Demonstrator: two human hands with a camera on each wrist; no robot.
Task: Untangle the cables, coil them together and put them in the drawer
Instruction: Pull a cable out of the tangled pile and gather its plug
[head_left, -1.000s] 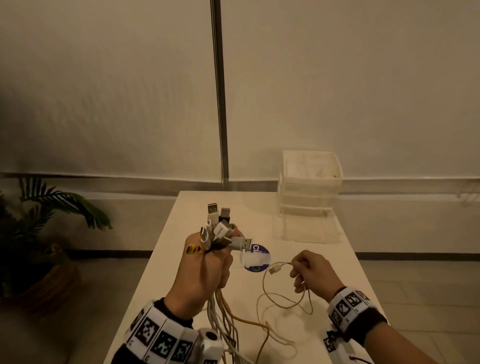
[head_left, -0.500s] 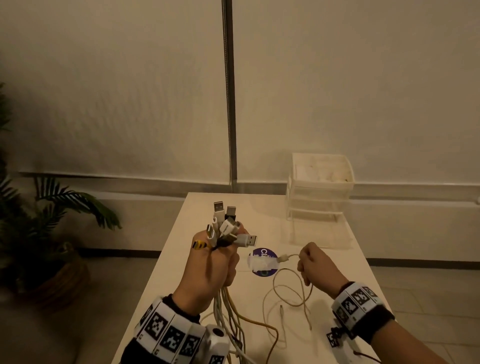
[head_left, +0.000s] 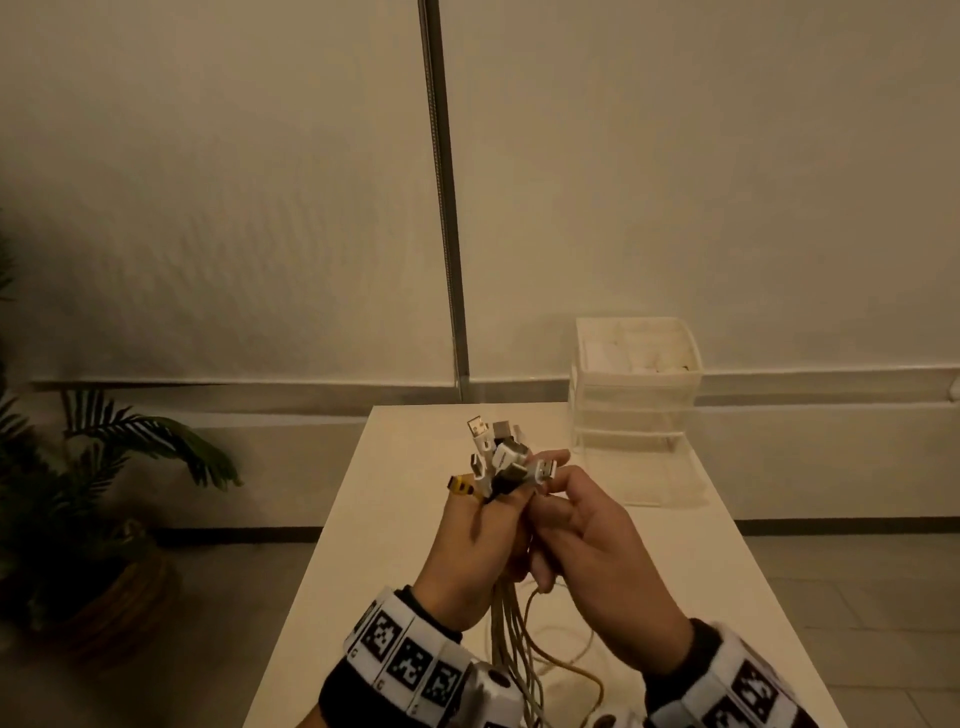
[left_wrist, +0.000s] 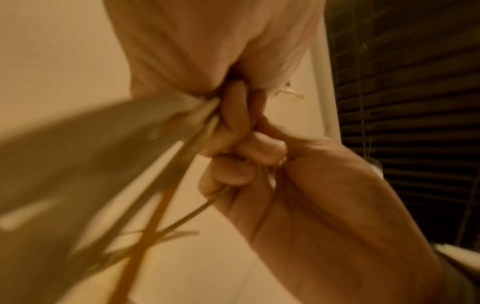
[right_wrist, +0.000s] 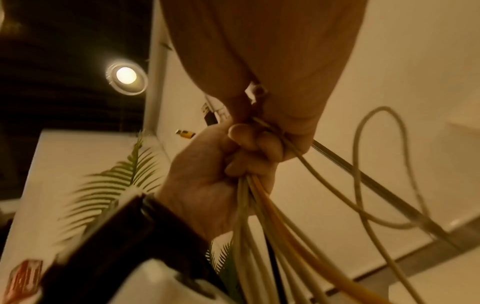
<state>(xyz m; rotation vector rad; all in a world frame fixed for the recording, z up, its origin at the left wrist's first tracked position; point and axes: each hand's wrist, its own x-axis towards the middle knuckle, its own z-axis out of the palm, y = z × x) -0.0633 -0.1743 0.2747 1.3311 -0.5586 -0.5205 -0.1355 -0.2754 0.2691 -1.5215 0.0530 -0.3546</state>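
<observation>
Hanging straight down from the left hand (head_left: 470, 551), the cables (head_left: 511, 639) are gathered into one bundle whose long axis runs vertically: plugs (head_left: 501, 457) fan out above the fist, and the loose lengths trail below it onto the table (head_left: 395, 499). That fist is closed round the bundle just under the plugs. The right hand (head_left: 597, 551) is pressed against it from the other side, fingers curled on what seems to be one pale cable being added at the same height, though exactly what is pinched cannot be told. Coiling would have to work downward from this grip, so the right hand, nearer the slack, is judged the one to wind. The drawer unit (head_left: 636, 395) stands beyond the grip, at the far right of the table. From the head view the plugs are clear but the fingers are hidden; the right wrist view shows the left fingers (right_wrist: 255, 144) wrapped round the strands and a loose loop (right_wrist: 376, 164) hanging free; the left wrist view is blurred.
</observation>
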